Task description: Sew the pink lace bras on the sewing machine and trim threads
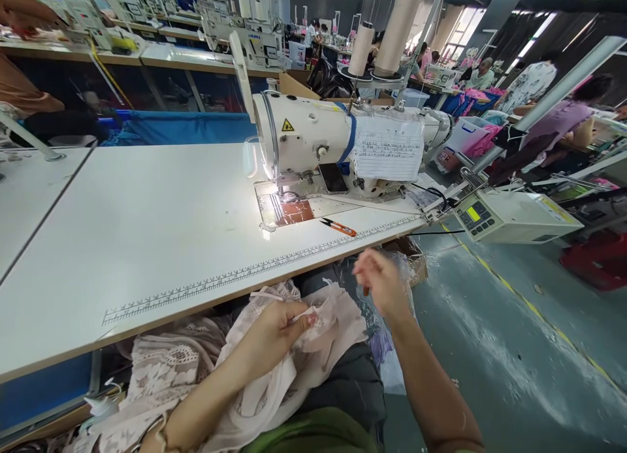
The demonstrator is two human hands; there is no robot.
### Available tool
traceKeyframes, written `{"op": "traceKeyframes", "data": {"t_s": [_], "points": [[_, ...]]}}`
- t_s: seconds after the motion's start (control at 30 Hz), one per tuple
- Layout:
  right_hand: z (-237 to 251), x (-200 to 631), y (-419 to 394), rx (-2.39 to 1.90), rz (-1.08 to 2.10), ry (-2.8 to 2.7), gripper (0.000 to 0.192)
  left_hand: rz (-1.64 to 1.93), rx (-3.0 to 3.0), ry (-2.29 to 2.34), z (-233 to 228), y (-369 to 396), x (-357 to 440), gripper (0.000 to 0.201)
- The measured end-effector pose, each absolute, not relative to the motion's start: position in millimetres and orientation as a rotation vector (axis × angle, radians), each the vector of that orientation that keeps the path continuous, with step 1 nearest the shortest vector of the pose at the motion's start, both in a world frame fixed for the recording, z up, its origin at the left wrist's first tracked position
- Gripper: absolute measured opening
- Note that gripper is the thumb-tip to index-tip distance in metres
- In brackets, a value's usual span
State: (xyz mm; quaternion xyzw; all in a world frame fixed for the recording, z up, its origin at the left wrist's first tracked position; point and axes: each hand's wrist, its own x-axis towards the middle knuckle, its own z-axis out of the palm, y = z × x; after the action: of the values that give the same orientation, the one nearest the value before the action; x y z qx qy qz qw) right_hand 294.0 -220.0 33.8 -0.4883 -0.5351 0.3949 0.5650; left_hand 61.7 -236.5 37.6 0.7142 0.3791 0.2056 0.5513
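My left hand pinches a pale pink lace garment that lies bunched in my lap, below the table's front edge. My right hand hovers just to the right of it, blurred, fingers loosely curled; whether it holds a thread I cannot tell. More lace fabric spills to the left under the table. On the white table stands a white sewing machine, its lamp lit over the needle plate. Orange thread snips lie in front of the machine.
A paper sheet is taped to the machine and a phone leans on it. A control box hangs at the table's right end. Thread cones stand behind. Other people work at far tables. Grey floor lies to the right.
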Motion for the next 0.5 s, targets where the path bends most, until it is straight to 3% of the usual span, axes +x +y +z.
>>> {"op": "traceKeyframes", "data": {"t_s": [0.13,0.3,0.5], "points": [[30.4,268.5,-234.0,-1.151,0.864,-1.932,0.046,0.482,1.879,1.01,36.5,-235.6,65.0,0.039],[29.5,258.0,-229.3,-1.046,0.77,-1.799,0.056,0.453,1.877,1.01,36.5,-234.0,65.8,0.038],[30.7,253.9,-239.1,-0.663,1.268,-1.787,0.054,0.544,1.685,0.761,38.7,-235.5,66.4,0.026]]}}
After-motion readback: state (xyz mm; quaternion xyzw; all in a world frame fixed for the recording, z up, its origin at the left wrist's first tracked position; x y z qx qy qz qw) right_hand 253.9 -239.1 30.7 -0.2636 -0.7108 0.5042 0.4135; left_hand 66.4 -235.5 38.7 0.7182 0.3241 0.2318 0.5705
